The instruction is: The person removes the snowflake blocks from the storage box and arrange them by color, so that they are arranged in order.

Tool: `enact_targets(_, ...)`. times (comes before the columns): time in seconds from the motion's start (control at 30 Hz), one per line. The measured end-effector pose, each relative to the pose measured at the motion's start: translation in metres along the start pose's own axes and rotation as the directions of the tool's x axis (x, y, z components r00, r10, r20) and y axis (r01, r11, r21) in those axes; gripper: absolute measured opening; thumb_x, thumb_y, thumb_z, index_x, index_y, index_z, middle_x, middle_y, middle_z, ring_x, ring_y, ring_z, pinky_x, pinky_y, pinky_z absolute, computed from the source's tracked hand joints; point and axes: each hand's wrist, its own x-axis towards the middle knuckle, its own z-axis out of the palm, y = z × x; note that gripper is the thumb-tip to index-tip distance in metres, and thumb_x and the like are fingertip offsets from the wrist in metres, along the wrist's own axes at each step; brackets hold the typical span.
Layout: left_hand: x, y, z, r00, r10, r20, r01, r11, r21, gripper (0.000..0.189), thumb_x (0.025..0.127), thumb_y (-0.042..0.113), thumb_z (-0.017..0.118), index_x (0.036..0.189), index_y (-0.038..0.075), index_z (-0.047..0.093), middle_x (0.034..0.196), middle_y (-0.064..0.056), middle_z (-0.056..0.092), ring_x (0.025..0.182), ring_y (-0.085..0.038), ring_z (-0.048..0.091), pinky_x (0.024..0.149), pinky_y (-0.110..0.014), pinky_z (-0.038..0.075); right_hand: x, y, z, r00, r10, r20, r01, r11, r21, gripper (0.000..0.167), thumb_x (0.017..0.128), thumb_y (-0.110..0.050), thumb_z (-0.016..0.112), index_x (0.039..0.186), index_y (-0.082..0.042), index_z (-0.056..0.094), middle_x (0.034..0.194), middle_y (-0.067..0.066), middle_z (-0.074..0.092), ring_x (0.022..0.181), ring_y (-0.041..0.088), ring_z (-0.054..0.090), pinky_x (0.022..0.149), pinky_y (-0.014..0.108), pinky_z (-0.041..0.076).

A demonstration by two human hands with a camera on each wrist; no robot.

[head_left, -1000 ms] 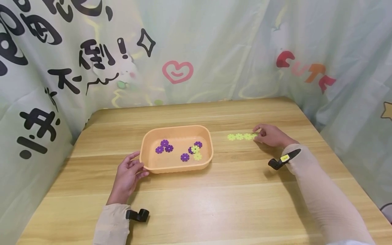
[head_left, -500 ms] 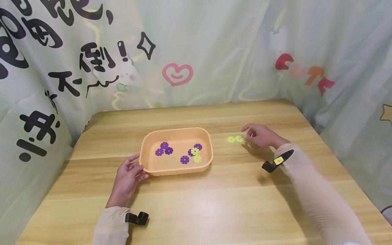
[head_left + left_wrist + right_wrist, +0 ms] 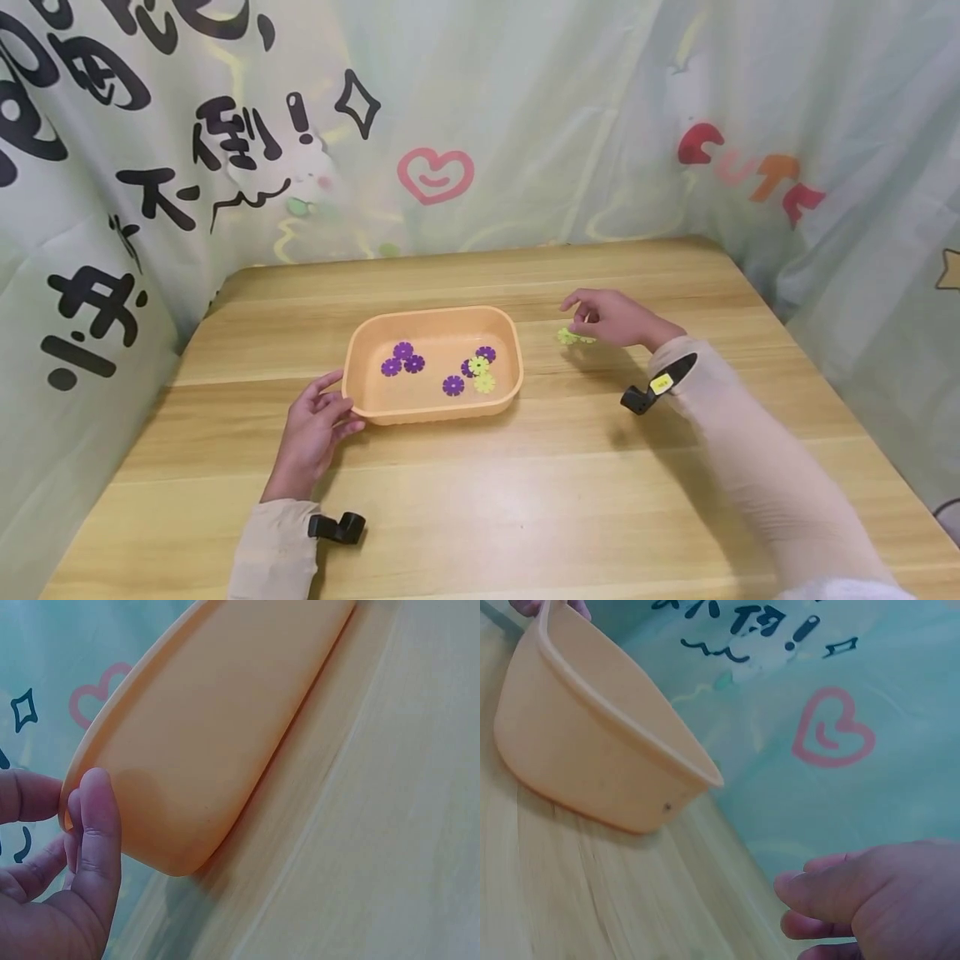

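My left hand [image 3: 311, 433] grips the near left corner of a shallow orange plastic basket [image 3: 438, 413]; in the left wrist view its fingers [image 3: 100, 832] pinch the basket's rim. Inside lie several purple snowflake discs [image 3: 402, 351] and two yellow ones [image 3: 483, 383]. Right of the basket, my right hand [image 3: 615, 318] hovers over a row of yellow snowflake discs [image 3: 566, 337]. Only the row's left end shows; the hand covers the rest. From the right wrist, my hand [image 3: 877, 900] has loosely bent fingers, with nothing visible between them.
A wooden table [image 3: 480, 500] carries everything. A printed curtain [image 3: 525, 125] hangs behind it and along both sides. Each wrist wears a black camera mount, one on the left [image 3: 337, 527] and one on the right [image 3: 648, 392].
My right hand has moved left along the row of yellow discs, from its right end towards the basket, covering more of it. The left hand and basket have stayed put.
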Motion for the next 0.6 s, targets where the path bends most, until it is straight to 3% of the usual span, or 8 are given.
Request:
enact_targets(0.27,0.000,0.000,0.000,1.000,-0.006,-0.002,0.006,1.000,-0.019,0.051,0.094,-0.009,0.050,0.142,0.005,0.037,0.093,-0.003,0.050,0.072,-0.011,0.060,0.065,-0.023,0.061,0.013,-0.016,0.004,0.998,-0.055,0.015,0.055,0.998,0.019,0.027,0.090,-0.005,0.067,0.115,-0.001,0.059,0.083,0.001,0.063,0.071,0.016,0.058,0.065,0.034,0.052)
enact_targets(0.6,-0.001,0.001,0.000,1.000,-0.006,-0.003,0.006,1.000,-0.008,0.050,0.095,-0.008,0.049,0.142,0.004,0.036,0.097,-0.005,0.052,0.073,-0.012,0.060,0.067,-0.024,0.061,0.029,-0.041,0.008,0.996,-0.063,0.056,0.061,0.998,0.034,0.027,0.092,-0.008,0.066,0.118,-0.003,0.059,0.087,0.002,0.065,0.079,0.017,0.063,0.073,0.036,0.057)
